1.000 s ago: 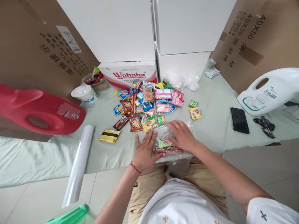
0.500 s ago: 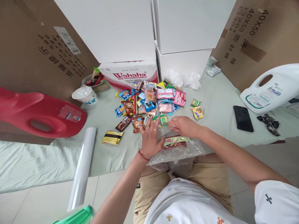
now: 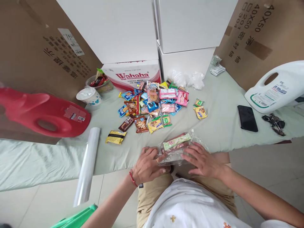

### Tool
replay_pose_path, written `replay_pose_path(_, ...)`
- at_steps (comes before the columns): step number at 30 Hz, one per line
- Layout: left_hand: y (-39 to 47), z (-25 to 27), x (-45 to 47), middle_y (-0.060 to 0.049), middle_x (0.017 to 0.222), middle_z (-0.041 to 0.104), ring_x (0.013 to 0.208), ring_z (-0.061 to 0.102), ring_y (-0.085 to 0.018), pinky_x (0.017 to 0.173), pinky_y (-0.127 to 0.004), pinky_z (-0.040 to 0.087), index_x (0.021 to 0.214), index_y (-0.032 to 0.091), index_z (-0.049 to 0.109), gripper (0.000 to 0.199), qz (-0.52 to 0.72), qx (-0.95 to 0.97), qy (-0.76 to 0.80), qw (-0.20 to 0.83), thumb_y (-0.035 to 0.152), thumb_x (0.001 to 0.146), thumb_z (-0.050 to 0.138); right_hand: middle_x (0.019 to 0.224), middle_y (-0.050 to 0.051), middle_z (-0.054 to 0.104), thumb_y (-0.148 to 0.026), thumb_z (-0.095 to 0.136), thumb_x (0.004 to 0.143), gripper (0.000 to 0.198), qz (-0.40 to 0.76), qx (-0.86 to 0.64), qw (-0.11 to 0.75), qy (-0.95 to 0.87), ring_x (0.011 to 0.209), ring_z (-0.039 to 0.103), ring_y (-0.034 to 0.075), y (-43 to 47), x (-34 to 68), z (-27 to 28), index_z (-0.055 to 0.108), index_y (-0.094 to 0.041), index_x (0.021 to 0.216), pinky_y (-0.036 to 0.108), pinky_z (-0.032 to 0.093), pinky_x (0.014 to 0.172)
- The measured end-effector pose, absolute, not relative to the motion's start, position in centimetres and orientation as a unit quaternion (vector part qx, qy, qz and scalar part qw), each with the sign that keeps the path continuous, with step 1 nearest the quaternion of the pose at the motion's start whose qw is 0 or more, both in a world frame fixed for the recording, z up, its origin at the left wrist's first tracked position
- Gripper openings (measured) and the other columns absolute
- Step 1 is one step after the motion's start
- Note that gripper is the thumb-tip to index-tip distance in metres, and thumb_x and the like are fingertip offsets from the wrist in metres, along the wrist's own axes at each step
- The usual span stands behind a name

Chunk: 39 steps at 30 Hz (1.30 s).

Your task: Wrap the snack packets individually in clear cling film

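Two wrapped snack bars, a light green one [image 3: 176, 141] and a dark red one [image 3: 183, 135] partly beneath it, lie on crinkled clear plastic film [image 3: 174, 156] at the table's front edge. At the film's left side is my left hand [image 3: 148, 163], fingers bent against it and thumb apart. My right hand [image 3: 201, 160] rests on the right side with its fingers spread. Beyond them, a heap of small packaged snacks [image 3: 152, 106] covers the middle. A yellow cookie packet [image 3: 155, 125] and a green-edged biscuit packet [image 3: 167, 120] sit at its near side.
A film roll [image 3: 89, 164] and red jug [image 3: 47, 115] are on the left, near a paper cup [image 3: 90, 96]. On the right lie a phone [image 3: 247, 118], keys [image 3: 274, 123] and a white detergent jug [image 3: 277, 87]. White boxes [image 3: 187, 63] stand behind.
Both hands have drawn back from the snack heap toward the table's front edge, onto the film's sides. The yellow cookie packet and the two bars now show fully.
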<state>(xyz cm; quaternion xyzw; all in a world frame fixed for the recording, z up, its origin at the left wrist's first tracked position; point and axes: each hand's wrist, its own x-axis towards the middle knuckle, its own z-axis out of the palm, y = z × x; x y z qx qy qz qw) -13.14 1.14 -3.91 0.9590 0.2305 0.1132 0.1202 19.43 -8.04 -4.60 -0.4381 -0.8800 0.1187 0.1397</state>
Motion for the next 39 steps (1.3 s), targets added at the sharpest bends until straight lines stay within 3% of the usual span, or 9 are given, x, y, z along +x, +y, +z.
replay_pose_path(5,0.9,-4.3,-12.8,-0.013,0.118,0.064,0.119,0.055,-0.034,0.105,-0.052,0.034,0.154,0.029,0.044,0.09,0.089,0.963,0.238,0.093,0.073,0.079,0.065,0.137,0.006,0.065,-0.009,0.047,0.098,0.051,0.103,-0.434,0.173,-0.878,0.13,0.054,0.024,-9.0,20.1,-5.8,0.06,-0.035,0.139,0.058,0.037,0.117)
replay_pose_path(12,-0.1,-5.6,-12.2,-0.011,0.13,0.066,0.121,0.055,-0.029,0.103,-0.044,0.037,0.149,0.031,0.051,0.052,0.108,0.958,0.264,0.031,0.042,0.099,0.055,0.098,0.008,0.071,-0.031,0.047,0.103,0.029,0.282,-0.458,0.248,-0.806,0.092,0.063,0.02,-3.4,19.3,-0.5,0.075,-0.022,0.11,0.033,0.051,0.083)
replay_pose_path(17,-0.7,-5.4,-10.6,-0.009,0.107,0.073,0.103,0.062,-0.024,0.087,-0.037,0.043,0.115,0.025,0.074,0.034,0.213,0.909,0.346,0.094,0.039,0.103,0.046,0.07,-0.001,0.063,-0.033,0.055,0.094,0.026,0.413,-0.537,0.226,-0.7,0.064,0.054,0.012,3.0,18.9,-0.7,0.073,-0.015,0.09,0.024,0.041,0.064)
replay_pose_path(20,-0.4,-5.0,-9.0,-0.005,0.071,0.063,0.071,0.058,-0.018,0.07,-0.031,0.041,0.073,0.02,0.069,0.049,0.259,0.811,0.502,0.155,0.036,0.106,0.036,0.061,-0.005,0.051,-0.043,0.057,0.091,0.033,0.455,-0.556,0.216,-0.661,0.058,0.045,0.011,4.8,18.8,-1.3,0.071,-0.014,0.086,0.023,0.035,0.057)
replay_pose_path(23,0.1,-5.2,-7.5,-0.003,0.061,0.057,0.061,0.055,-0.017,0.063,-0.03,0.037,0.066,0.021,0.061,0.048,0.262,0.725,0.613,0.173,0.04,0.104,0.038,0.076,0.0,0.062,-0.055,0.056,0.091,0.046,0.452,-0.558,0.215,-0.662,0.063,0.051,0.013,3.9,19.0,-0.4,0.071,-0.015,0.108,0.024,0.041,0.059)
replay_pose_path(26,0.6,-5.5,-6.7,-0.003,0.069,0.065,0.068,0.062,-0.021,0.063,-0.03,0.038,0.101,0.019,0.067,0.03,0.244,0.681,0.665,0.184,0.038,0.1,0.044,0.114,0.006,0.068,-0.05,0.075,0.078,0.066,0.386,-0.552,0.192,-0.714,0.083,0.063,0.018,1.8,20.2,0.7,0.059,-0.023,0.137,0.027,0.049,0.071)
replay_pose_path(32,0.8,-5.5,-6.7,-0.013,0.096,0.068,0.097,0.062,-0.031,0.083,-0.043,0.048,0.106,0.018,0.071,0.029,0.218,0.723,0.648,0.099,0.027,0.096,0.046,0.091,0.007,0.072,-0.016,0.053,0.085,0.024,0.291,-0.725,0.126,-0.611,0.081,0.067,0.02,2.7,25.9,0.4,0.071,-0.017,0.1,0.03,0.049,0.074)
replay_pose_path(36,0.3,-4.8,-6.5,-0.022,0.124,0.057,0.127,0.047,-0.042,0.097,-0.059,0.044,0.122,0.013,0.066,0.036,0.209,0.719,0.663,0.006,0.031,0.094,0.053,0.106,0.013,0.07,-0.021,0.05,0.093,0.025,0.091,-0.792,0.184,-0.575,0.092,0.066,0.026,2.7,25.4,1.3,0.071,-0.016,0.105,0.036,0.05,0.08)
replay_pose_path(39,-0.1,-4.5,-6.4,-0.021,0.13,0.053,0.138,0.038,-0.042,0.103,-0.061,0.041,0.103,0.016,0.07,0.024,0.208,0.733,0.647,-0.021,0.031,0.095,0.053,0.114,0.009,0.07,-0.03,0.043,0.102,0.03,0.144,-0.644,0.24,-0.712,0.099,0.067,0.022,0.6,20.0,1.9,0.07,-0.024,0.113,0.032,0.051,0.085)
